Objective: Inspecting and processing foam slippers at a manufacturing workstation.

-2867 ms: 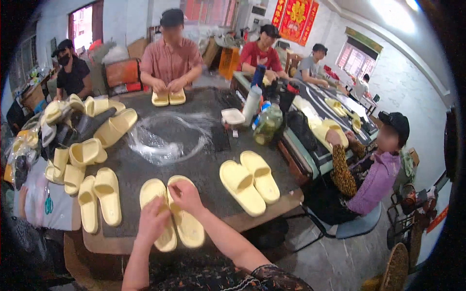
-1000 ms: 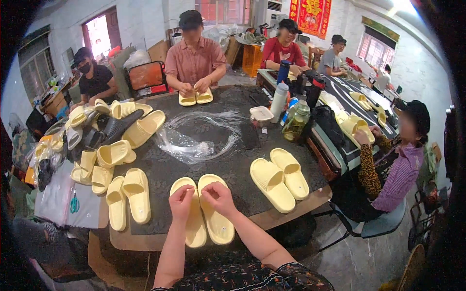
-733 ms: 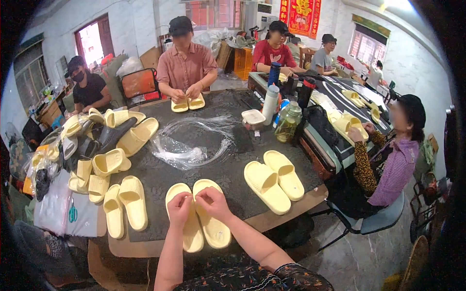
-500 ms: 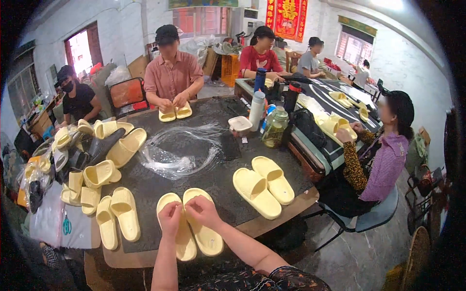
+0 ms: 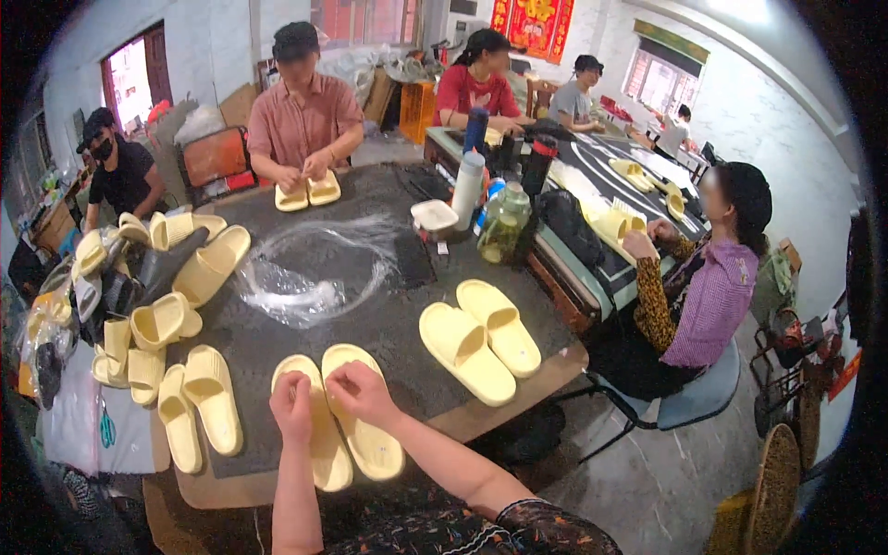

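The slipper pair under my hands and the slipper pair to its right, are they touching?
Apart. The head view shows a strip of dark mat between the near pair and the right-hand pair.

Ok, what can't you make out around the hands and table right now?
All in the head view:
1. Anything between the fingertips of the left hand or right hand: too small, and curled fingers cover it.
2. Upper parts of the middle slippers: partly behind both hands.
3. Bottom of the slipper heap: under other slippers.
4. Left forearm: cut off by the lower edge.
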Available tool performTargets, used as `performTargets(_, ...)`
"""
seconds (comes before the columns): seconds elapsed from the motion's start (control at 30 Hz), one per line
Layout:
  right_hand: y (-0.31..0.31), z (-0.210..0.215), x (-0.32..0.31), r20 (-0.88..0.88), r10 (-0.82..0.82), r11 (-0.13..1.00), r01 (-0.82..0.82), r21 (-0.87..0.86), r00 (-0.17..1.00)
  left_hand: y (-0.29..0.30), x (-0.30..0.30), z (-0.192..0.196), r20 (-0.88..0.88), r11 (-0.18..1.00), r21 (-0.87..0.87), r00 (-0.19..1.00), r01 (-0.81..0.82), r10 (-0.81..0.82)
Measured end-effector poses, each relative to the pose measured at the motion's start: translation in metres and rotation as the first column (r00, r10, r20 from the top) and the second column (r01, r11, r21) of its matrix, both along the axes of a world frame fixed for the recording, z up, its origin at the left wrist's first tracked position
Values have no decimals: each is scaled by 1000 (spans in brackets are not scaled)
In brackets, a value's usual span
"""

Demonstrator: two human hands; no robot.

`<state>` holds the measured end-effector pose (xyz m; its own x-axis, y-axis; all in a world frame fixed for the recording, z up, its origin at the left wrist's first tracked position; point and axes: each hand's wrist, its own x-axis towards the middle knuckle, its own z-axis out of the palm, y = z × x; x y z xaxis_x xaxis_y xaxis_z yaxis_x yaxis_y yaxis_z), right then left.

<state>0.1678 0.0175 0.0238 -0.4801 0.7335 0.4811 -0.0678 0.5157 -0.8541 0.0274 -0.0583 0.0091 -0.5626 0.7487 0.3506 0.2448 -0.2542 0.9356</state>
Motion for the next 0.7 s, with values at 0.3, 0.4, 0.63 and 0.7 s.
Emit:
performTargets(0.3,-6,-6,1,8,21,999,-21,-40,1000,-7,7,12,151,997,78,988,-28,16)
performTargets(0.4,-3,-11,-1,40,4,999,-5,40,999,-1,2,-1,-52,997,70,998,-14,18)
performTargets(0.63,-4,-4,0,30,16,999,-17,32,999,-5,2,1,120,999,0,992,-33,32)
performTargets(0.7,-6,-3,1,9,1,1000,-1,5,1000,-1,11,7,-211,998,60,977,32,-19)
